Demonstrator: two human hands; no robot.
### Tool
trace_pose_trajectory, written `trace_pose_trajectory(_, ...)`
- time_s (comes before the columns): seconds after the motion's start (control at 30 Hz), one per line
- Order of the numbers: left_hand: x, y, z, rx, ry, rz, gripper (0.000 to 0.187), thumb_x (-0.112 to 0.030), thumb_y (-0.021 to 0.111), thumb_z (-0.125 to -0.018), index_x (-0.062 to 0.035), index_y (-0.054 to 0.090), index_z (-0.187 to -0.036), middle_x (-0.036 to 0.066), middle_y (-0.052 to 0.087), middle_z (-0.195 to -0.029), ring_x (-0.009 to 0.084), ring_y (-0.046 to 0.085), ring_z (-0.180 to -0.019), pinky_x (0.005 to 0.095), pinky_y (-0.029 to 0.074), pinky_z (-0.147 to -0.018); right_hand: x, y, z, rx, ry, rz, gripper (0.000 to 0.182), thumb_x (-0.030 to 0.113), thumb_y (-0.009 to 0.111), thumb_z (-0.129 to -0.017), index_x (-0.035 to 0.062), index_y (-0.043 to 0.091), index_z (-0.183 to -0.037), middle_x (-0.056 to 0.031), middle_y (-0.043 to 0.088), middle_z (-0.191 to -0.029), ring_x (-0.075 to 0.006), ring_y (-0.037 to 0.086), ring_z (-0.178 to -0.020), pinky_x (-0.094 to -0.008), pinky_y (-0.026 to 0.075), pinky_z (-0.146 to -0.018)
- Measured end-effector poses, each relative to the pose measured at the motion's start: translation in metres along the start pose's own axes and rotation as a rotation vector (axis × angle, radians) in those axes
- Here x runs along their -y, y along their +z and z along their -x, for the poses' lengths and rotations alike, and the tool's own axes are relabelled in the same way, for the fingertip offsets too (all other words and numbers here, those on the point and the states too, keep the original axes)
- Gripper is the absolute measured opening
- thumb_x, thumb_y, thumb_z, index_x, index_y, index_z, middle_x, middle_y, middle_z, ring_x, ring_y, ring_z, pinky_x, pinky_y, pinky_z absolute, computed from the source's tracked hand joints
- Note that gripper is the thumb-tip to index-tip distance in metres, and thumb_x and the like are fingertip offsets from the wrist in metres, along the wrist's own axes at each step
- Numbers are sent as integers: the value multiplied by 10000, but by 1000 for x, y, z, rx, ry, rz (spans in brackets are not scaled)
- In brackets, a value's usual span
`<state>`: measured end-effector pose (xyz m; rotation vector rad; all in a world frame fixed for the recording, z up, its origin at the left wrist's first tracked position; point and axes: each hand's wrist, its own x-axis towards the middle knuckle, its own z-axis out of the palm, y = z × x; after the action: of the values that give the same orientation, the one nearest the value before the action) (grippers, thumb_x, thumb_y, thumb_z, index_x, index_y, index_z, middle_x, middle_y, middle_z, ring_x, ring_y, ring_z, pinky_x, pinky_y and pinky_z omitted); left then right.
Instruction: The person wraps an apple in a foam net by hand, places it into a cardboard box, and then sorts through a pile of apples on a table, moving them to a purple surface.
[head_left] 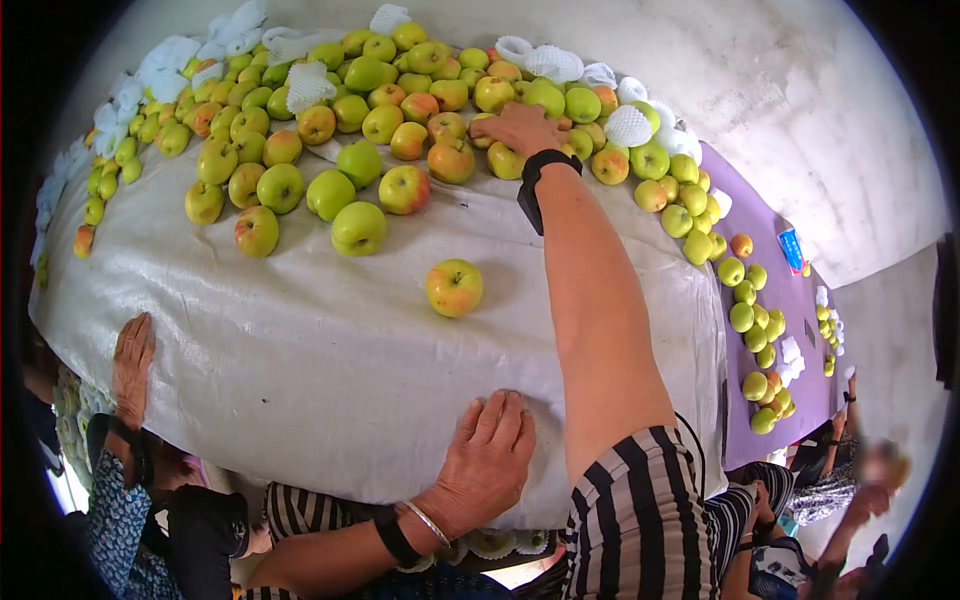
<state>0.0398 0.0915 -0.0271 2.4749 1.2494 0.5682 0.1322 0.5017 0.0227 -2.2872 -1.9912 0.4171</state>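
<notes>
My right hand [520, 128] is stretched far across the table and lies palm down on a heap of green and red-blushed apples [360, 110]. Its fingers cover one or two apples; whether they grip one is hidden. A black band sits on that wrist, and the sleeve is black-and-white striped. My left hand [487, 455] rests flat with fingers spread on the white cloth [300, 370] at the near edge, holding nothing. A single apple [454, 287] lies alone on the cloth between my two hands.
White foam net sleeves [553, 62] lie among the apples along the far edge. Another person's hand [131, 362] rests on the cloth's left edge. At right, more apples [750, 310] lie on a purple-covered table [790, 370], with people beside it.
</notes>
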Motion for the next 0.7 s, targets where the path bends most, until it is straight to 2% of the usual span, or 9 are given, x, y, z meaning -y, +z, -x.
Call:
trace_pose_trajectory(0.13,1,5,2,-53,-6,16,511,-174,633,-829,84,601,-1268,269,530,-1393,403,468,-1355,537,396,-1133,-3,11,-9,-26,-42,4,817,631,704,-724,193,632,-1410,-160,414,-1591,-456,345,-1485,-683,198,-1184)
trace_pose_trajectory(0.23,1,4,2,-58,0,11,506,-180,640,-826,71,611,-1265,258,529,-1393,396,470,-1352,535,397,-1134,-16,13,-13,33,-133,-11,749,615,708,-734,190,675,-1351,-152,442,-1569,-439,404,-1450,-680,215,-1179)
trace_pose_trajectory(0.33,2,4,2,-60,5,-16,512,-188,662,-819,52,616,-1269,246,520,-1402,390,473,-1352,533,399,-1137,-24,0,21,61,-158,40,731,615,717,-729,193,687,-1325,-171,466,-1535,-437,428,-1430,-651,235,-1175)
trace_pose_trajectory(0.47,1,6,2,-85,13,-19,502,-182,680,-813,49,618,-1254,243,525,-1387,391,479,-1340,533,412,-1117,-56,-6,55,-48,-140,39,738,628,721,-729,162,691,-1301,-201,482,-1501,-443,431,-1421,-600,268,-1164)
trace_pose_trajectory(0.57,2,6,1,-85,9,6,495,-167,690,-810,49,614,-1248,246,525,-1379,393,482,-1332,536,416,-1105,-91,-14,67,-20,-73,58,740,619,718,-739,159,681,-1318,-202,485,-1494,-453,421,-1413,-598,273,-1163)
trace_pose_trajectory(0.6,1,7,1,-86,8,14,490,-161,692,-811,50,613,-1246,248,525,-1376,394,483,-1330,536,417,-1102,-103,-12,67,-82,-60,25,737,618,716,-747,165,678,-1328,-178,515,-1478,-445,431,-1389,-581,290,-1156)
trace_pose_trajectory(0.7,0,4,-1,-77,25,15,473,-156,688,-827,51,607,-1244,254,523,-1372,397,481,-1332,540,414,-1100,-134,-24,72,-52,30,-39,735,617,709,-759,166,673,-1338,-148,552,-1451,-431,457,-1356,-569,307,-1146)
